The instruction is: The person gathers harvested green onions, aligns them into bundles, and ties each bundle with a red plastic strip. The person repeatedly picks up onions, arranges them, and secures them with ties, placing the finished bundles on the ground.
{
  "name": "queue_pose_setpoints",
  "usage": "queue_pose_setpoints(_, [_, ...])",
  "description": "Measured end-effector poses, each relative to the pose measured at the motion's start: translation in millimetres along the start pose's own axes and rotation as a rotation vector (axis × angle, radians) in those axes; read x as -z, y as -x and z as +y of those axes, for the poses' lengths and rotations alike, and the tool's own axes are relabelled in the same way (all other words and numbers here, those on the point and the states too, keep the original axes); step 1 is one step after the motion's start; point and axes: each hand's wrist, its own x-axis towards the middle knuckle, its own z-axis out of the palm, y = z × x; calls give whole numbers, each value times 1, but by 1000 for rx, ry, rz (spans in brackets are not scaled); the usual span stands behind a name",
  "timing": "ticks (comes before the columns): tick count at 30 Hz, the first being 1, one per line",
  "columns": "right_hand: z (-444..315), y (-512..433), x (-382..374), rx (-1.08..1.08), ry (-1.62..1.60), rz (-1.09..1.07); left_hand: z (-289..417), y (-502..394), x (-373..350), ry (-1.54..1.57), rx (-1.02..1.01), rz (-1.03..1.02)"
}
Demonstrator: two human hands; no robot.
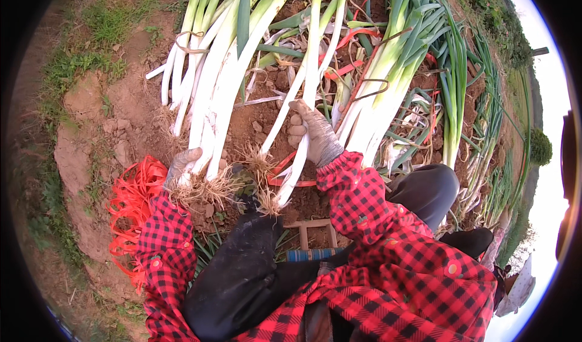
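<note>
My left hand, in a dirty work glove, grips the root ends of several thick green onions at the left. Their tangled roots hang over bare soil. In the middle, my right hand, also gloved, is closed around the white stalk of a single green onion, with its roots pointing down toward my knee. Another thinner green onion lies just left of that hand. Right of it rests a bundle of green onions, with a thin brown tie around the stalks.
A heap of red plastic ribbon lies by my left sleeve. A low wooden stool with a blue striped part is between my legs. More green onions lie on the right. Peeled leaves litter the soil. Part of another person shows at lower right.
</note>
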Motion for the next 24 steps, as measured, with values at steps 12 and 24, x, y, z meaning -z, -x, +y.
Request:
queue_pose_setpoints(12, [74, 1, -42, 153, 505, -187, -79, 27, -11, 385, 77, -80])
queue_pose_setpoints(24, [94, -18, -45, 265, 771, -82, -76, 22, 9, 97, 150, -6])
